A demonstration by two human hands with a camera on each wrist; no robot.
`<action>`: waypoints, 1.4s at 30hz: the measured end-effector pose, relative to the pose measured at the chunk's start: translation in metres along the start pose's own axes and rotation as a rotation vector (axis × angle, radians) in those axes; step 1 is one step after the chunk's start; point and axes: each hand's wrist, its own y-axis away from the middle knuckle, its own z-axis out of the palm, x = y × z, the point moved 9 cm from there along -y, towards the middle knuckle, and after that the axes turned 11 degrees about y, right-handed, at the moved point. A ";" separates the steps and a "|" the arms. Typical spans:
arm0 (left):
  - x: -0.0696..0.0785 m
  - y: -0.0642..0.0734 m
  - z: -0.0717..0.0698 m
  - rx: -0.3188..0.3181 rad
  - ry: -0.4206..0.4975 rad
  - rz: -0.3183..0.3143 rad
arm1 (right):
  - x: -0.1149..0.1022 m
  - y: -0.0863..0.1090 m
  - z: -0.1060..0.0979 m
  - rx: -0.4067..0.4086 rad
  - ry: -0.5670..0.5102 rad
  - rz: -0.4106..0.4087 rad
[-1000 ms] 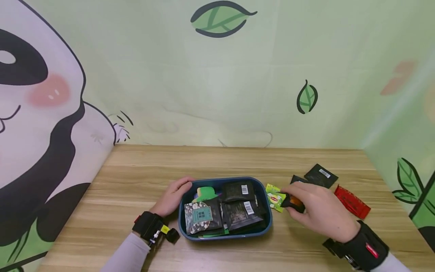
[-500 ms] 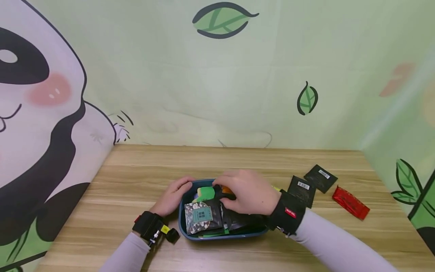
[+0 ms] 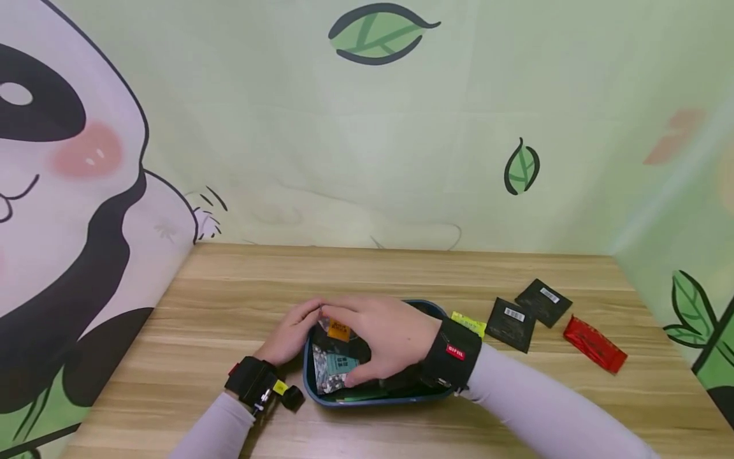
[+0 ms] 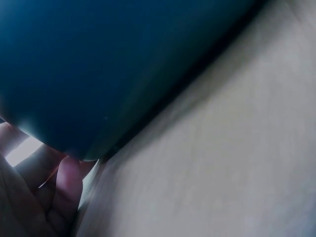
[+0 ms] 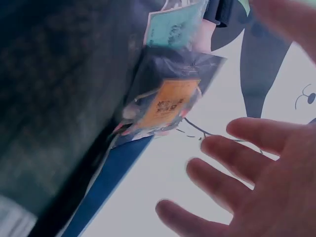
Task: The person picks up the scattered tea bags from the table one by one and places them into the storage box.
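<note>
A dark blue oblong bin [image 3: 373, 402] filled with flat sachets stands on the wooden table. My left hand [image 3: 291, 333] holds its left end; in the left wrist view, bent fingers [image 4: 69, 180] touch the blue outer wall. Over the bin is my right hand [image 3: 392, 338], its fingers spread apart in the right wrist view and gripping nothing. Just beyond those fingertips [image 5: 197, 170] a dark tea sachet with an orange label [image 5: 170, 103] lies on top of the contents. Beside it sits a sachet with a teal label [image 3: 339, 363]. My right hand hides much of the contents.
Right of the bin lies a yellow-green tea bag [image 3: 469, 323], partly behind my right wrist. Further right are two black sachets [image 3: 510, 325] with barcodes and a red packet [image 3: 594, 344]. A printed panda backdrop [image 3: 321, 146] rises behind the table.
My right hand has carried the orange-labelled sachet leftward from the table's right side into the bin and let go of it. My left hand has stayed at the bin's end.
</note>
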 end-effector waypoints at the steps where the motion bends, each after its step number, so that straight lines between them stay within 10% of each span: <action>1: 0.000 0.000 0.000 -0.001 0.003 -0.002 | 0.002 0.003 0.002 -0.017 -0.009 0.007; 14: -0.003 0.000 0.002 0.016 0.023 -0.067 | 0.056 0.069 0.006 -0.009 -0.127 0.182; 28: -0.005 0.001 0.000 0.047 0.017 -0.081 | 0.173 0.186 0.025 0.034 -0.021 0.542; 42: -0.006 0.002 0.000 0.047 0.029 -0.084 | 0.256 0.257 0.066 -0.102 0.000 0.747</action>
